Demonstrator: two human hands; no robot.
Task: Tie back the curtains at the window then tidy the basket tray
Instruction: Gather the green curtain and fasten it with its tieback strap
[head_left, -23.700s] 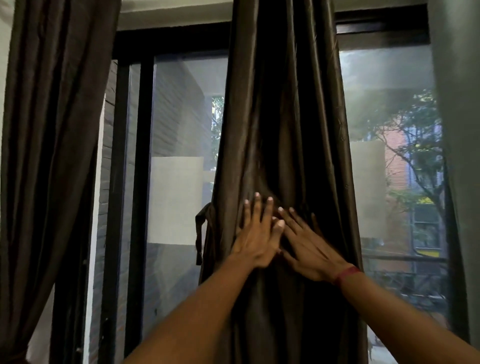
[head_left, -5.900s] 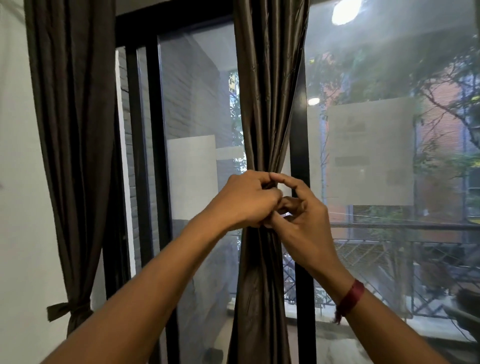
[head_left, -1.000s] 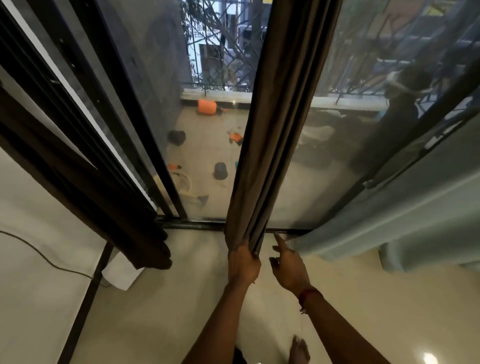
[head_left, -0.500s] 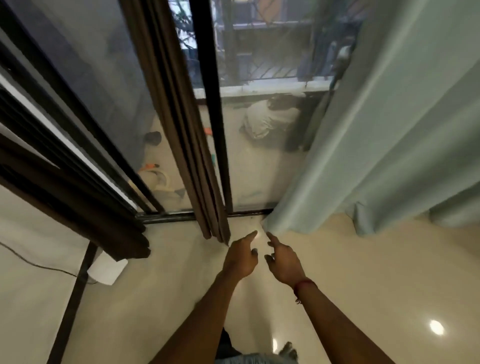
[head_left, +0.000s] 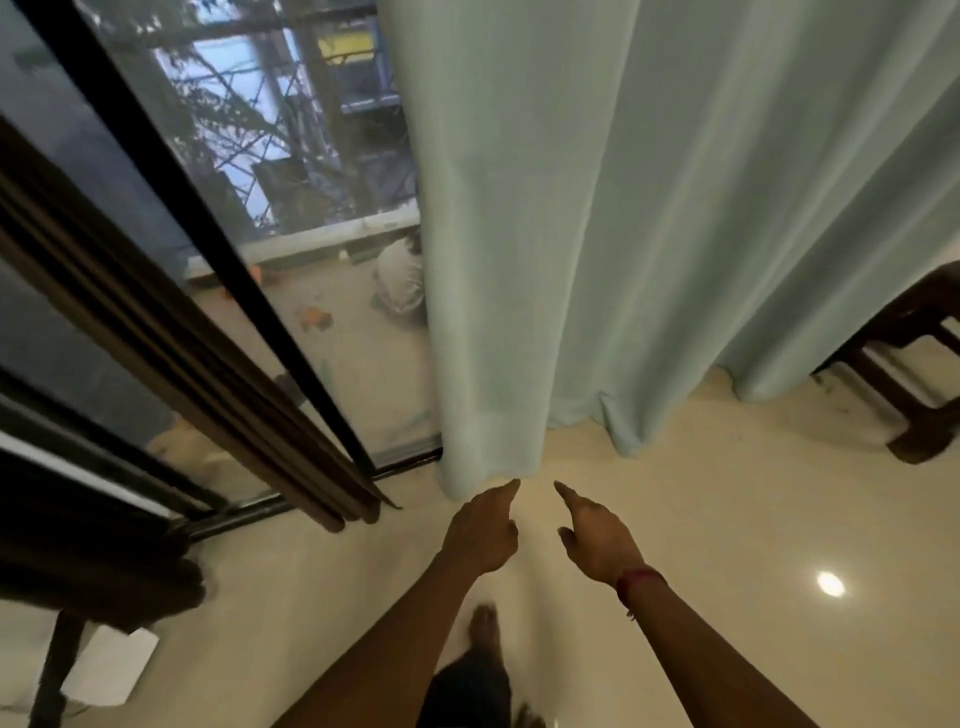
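A pale green curtain (head_left: 597, 218) hangs loose over the right part of the window, its hem reaching the floor. My left hand (head_left: 483, 530) points forward with its fingertip at the bottom corner of that hem, holding nothing. My right hand (head_left: 595, 535), with a red band at the wrist, is stretched out just right of it, fingers apart and empty. A dark brown curtain (head_left: 171, 353), gathered into a narrow bunch, hangs at the left along the black window frame (head_left: 208, 244). No basket tray is in view.
A dark wooden stool or table leg (head_left: 904, 364) stands at the right behind the green curtain. Another dark curtain bundle (head_left: 93, 566) hangs at the lower left, with a white sheet (head_left: 111, 670) on the glossy cream floor. My foot (head_left: 483, 634) shows below.
The view has swung right from the brown curtain to the green one. My left hand let go of the brown curtain's hem, and both hands now reach toward the green curtain's bottom corner.
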